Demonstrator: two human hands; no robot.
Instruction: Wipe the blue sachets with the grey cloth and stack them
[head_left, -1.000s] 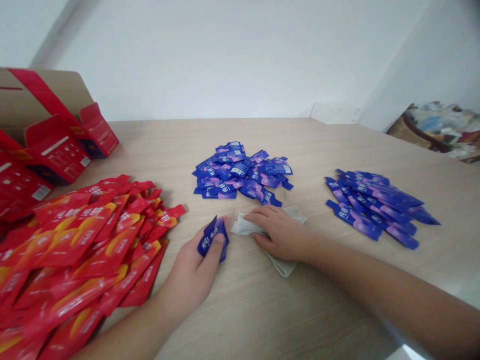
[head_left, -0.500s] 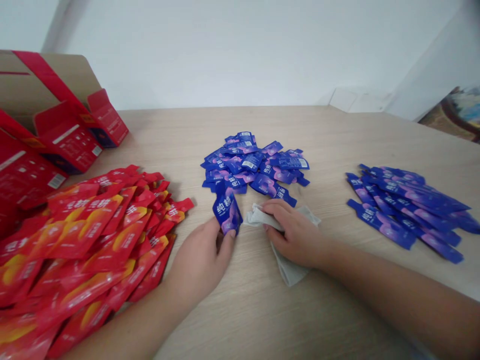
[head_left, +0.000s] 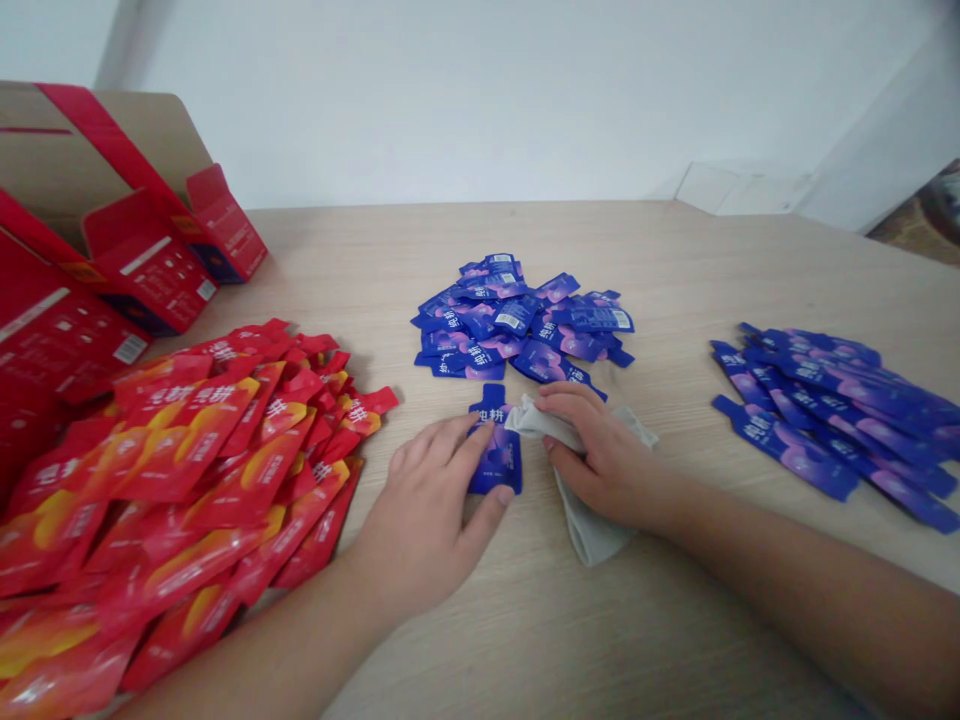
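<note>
Two hands at work on a wooden table (head_left: 675,260). One blue sachet (head_left: 496,455) lay flat on the tabletop near its centre, spout end pointing to 12 o'clock. The left hand (head_left: 435,500), palm down with fingers spread, gripped it between forefinger on its upper edge and thumb at its lower corner. The right hand (head_left: 600,450), at 3 o'clock from the sachet, had its fingers curled closed on one bunched grey cloth (head_left: 592,525), whose fold touched the sachet's upper right corner. One loose heap of small blue sachets (head_left: 517,315) sat at 12 o'clock, one overlapped row of long blue sachets (head_left: 825,400) at 3 o'clock, one heap of red sachets (head_left: 187,470) at 9 o'clock; none countable exactly. Three open red cartons (head_left: 142,270) stood at 10 o'clock
</note>
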